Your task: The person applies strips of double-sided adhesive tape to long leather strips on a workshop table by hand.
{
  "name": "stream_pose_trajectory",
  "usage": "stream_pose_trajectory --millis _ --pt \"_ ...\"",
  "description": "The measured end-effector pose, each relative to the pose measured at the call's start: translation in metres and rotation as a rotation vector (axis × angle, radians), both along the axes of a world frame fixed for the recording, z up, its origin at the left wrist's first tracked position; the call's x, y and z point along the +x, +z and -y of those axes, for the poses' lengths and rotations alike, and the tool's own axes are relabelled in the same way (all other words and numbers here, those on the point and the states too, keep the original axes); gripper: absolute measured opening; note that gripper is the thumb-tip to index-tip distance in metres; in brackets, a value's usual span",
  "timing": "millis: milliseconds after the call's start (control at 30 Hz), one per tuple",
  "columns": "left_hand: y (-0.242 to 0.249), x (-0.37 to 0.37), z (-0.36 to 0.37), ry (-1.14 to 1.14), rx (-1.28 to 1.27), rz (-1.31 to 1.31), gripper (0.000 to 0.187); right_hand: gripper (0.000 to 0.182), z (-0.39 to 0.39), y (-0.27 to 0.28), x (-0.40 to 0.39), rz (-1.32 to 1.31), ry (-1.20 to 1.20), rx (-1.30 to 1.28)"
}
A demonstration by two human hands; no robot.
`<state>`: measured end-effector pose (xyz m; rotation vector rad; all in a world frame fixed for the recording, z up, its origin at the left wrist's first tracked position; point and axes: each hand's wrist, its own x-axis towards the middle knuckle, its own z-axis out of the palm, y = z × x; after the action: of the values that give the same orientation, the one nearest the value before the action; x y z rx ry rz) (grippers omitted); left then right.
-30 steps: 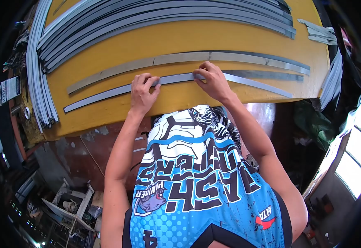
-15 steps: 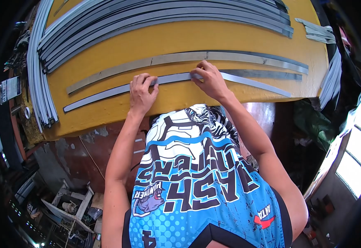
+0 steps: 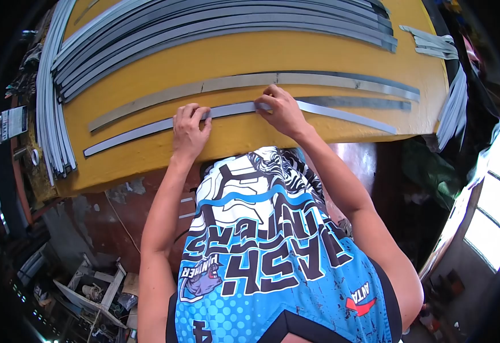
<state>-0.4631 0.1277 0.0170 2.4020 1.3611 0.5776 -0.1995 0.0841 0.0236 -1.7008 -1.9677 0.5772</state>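
Observation:
A long light grey strip (image 3: 232, 109) lies along the near side of the yellow table, on top of a darker strip. My left hand (image 3: 190, 132) is closed, with fingertips and thumb pinching the layered strips left of centre. Further right, my right hand (image 3: 284, 116) pinches at the place where the layers part. Beyond it the light strip's loose end (image 3: 347, 117) angles toward me, while the dark strip (image 3: 370, 103) runs straighter behind it. Just past both hands lies another long greyish-beige strip (image 3: 170, 96) with a dark one along its back edge.
Many grey strips (image 3: 221, 31) lie in a curved row at the back of the yellow table (image 3: 141, 163). A bundle (image 3: 50, 97) hangs over the left edge, and more strips (image 3: 455, 111) drape over the right corner. Below left stands a wooden frame (image 3: 98, 291) with clutter.
The whole view has shifted slightly, so the table and strips appear a little further left. Both hands keep their pinch at nearly the same places on the strip.

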Motion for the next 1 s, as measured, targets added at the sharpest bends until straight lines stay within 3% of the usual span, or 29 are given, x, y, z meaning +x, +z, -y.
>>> stream_pose_trajectory --millis 467,667,867,1000 --pt "0.007 0.008 -0.004 -0.008 -0.050 -0.053 0.024 0.016 -0.004 0.000 0.002 0.004 -0.005 -0.075" --pt "0.005 0.049 0.000 -0.181 -0.058 0.029 0.025 0.016 -0.005 -0.002 0.002 0.002 -0.006 -0.078" --pt "-0.006 0.086 0.002 -0.188 -0.036 0.075 0.022 0.015 -0.006 -0.009 0.003 -0.024 0.006 -0.032" --pt "-0.007 0.086 0.005 -0.151 -0.034 0.069 0.021 0.024 -0.004 -0.003 0.011 -0.085 0.022 -0.063"
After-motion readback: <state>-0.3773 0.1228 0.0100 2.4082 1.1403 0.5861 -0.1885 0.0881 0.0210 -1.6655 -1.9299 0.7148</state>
